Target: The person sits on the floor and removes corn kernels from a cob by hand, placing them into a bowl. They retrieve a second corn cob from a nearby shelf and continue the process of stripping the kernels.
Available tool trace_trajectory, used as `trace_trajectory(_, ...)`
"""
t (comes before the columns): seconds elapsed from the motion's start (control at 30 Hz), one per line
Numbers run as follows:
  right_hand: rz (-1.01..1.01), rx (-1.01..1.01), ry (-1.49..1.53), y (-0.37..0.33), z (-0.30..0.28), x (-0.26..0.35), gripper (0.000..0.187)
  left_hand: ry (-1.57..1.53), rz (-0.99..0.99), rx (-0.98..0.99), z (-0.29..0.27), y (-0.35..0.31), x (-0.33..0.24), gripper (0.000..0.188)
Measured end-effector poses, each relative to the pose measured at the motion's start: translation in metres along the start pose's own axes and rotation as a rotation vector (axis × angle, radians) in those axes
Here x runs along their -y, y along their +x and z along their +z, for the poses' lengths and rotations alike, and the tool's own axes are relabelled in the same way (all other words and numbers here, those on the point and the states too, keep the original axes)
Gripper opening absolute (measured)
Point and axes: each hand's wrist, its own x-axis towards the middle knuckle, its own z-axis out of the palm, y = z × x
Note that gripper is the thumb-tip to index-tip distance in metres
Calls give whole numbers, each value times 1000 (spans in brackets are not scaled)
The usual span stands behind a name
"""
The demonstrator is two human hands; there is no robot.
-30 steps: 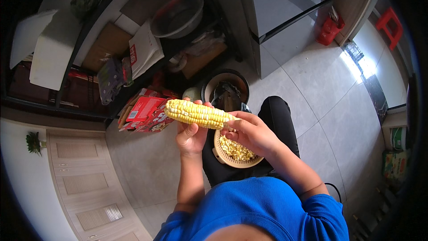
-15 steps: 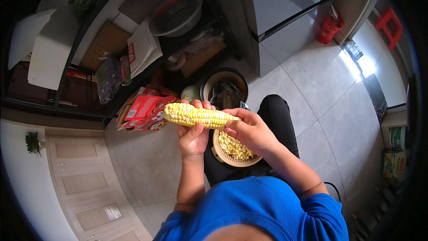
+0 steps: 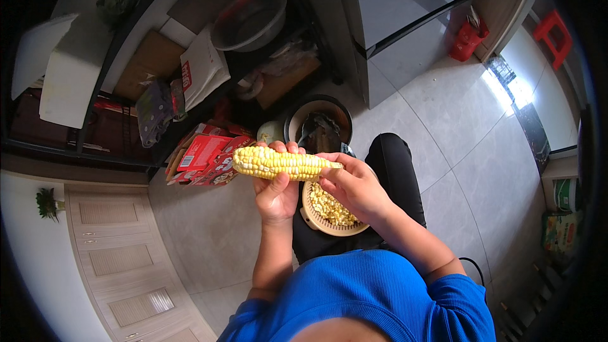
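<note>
A yellow corn cob lies level across both hands, its thick end to the left and its narrow tip to the right. My left hand is closed round its left half, thumb on the near side and fingers behind. With my right hand I grip the narrow right end, the thumb pressed on the kernels. Just below the cob, a beige slotted basket rests on my lap. Loose corn kernels cover its bottom; my right hand hides part of it.
Beyond my knees a dark round bin stands on the tiled floor, beside a pale green round thing. Red cardboard boxes lean at the left under a shelf with a clear basin. A red container stands far right.
Hardly anything differs. Both hands keep hold of the corn cob; the right thumb and fingers have shifted slightly at its narrow end.
</note>
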Motion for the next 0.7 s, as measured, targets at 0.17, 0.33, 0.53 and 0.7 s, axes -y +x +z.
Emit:
trace_trajectory(0.17,51,-1,80,3,-4,-1,28,5,7,-23,1,-1,1,53)
trace_trajectory(0.33,34,-14,43,3,-1,-2,30,16,19,-121,5,-1,3,52)
trace_trajectory(0.53,30,59,110,4,-4,-6,32,-1,13,-53,-2,2,-1,49)
trace_trajectory(0.7,55,63,140,4,-2,-3,31,124,12,-102,-8,-2,-3,52)
